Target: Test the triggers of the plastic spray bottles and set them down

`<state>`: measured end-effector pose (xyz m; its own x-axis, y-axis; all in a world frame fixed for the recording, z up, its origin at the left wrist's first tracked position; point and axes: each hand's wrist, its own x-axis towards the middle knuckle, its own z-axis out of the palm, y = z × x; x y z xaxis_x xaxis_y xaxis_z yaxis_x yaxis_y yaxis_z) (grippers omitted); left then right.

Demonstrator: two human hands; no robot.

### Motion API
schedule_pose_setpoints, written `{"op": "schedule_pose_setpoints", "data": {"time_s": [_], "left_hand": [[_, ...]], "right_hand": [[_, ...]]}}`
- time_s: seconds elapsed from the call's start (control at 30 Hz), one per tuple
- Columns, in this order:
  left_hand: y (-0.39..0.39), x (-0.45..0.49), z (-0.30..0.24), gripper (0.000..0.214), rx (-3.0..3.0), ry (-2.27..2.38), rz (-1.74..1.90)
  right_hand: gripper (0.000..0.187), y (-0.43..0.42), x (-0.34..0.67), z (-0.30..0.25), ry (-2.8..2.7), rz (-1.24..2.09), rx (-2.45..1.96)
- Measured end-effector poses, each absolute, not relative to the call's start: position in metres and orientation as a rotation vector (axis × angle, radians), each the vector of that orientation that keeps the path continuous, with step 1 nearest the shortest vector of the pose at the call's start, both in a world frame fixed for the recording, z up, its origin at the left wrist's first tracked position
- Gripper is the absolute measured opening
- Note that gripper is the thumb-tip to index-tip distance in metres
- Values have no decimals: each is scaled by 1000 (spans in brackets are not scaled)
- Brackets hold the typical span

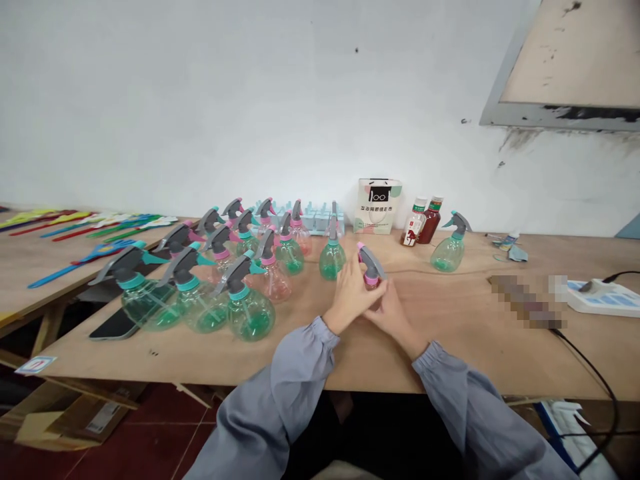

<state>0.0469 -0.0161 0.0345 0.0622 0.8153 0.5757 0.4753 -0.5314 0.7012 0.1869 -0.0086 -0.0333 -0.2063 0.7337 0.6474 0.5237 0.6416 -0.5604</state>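
A spray bottle (371, 260) with a grey trigger head and pink collar stands between my two hands in the middle of the table. My left hand (350, 293) is closed round its left side, by the head and collar. From the right and below, my right hand (393, 313) grips it too, with the fingers of both hands meeting in front. The bottle's body is mostly hidden behind them. Just to the left is a green spray bottle (332, 259) with a grey head. Another green spray bottle (447, 252) stands apart on the right.
Several green and pink spray bottles (251, 313) crowd the table's left side, near a phone (114, 325). Along the wall are light-blue items (320, 220), a printed paper bag (376, 207) and two sauce bottles (429, 220). A power strip (605, 299) with a cable lies right.
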Motion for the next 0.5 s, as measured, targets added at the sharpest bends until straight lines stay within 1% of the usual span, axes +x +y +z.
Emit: {"op": "schedule_pose_setpoints", "data": {"time_s": [0.07,0.13,0.2,0.23,0.37,0.43,0.5], "left_hand": [[-13,44,34,80,1930,1303,1516],[-11,35,35,65,1865,1263,1548],[-8,23,35,55,1822,1196,1537],[-8,18,35,52,1808,1163,1524],[-7,1,36,45,1786,1034,1503],[-7,-4,38,39,1796,953,1475],[-9,-7,42,35,1800,890,1421]], "right_hand": [[65,-11,188,-31,-1976,287,-997],[58,-4,200,-26,-1986,298,-1014],[49,13,224,-15,-1798,249,-1089],[48,25,240,-8,-1614,206,-1143],[68,82,317,22,-985,-48,-1420],[84,107,351,30,-812,-24,-1617],[98,125,377,29,-807,41,-1734]]}}
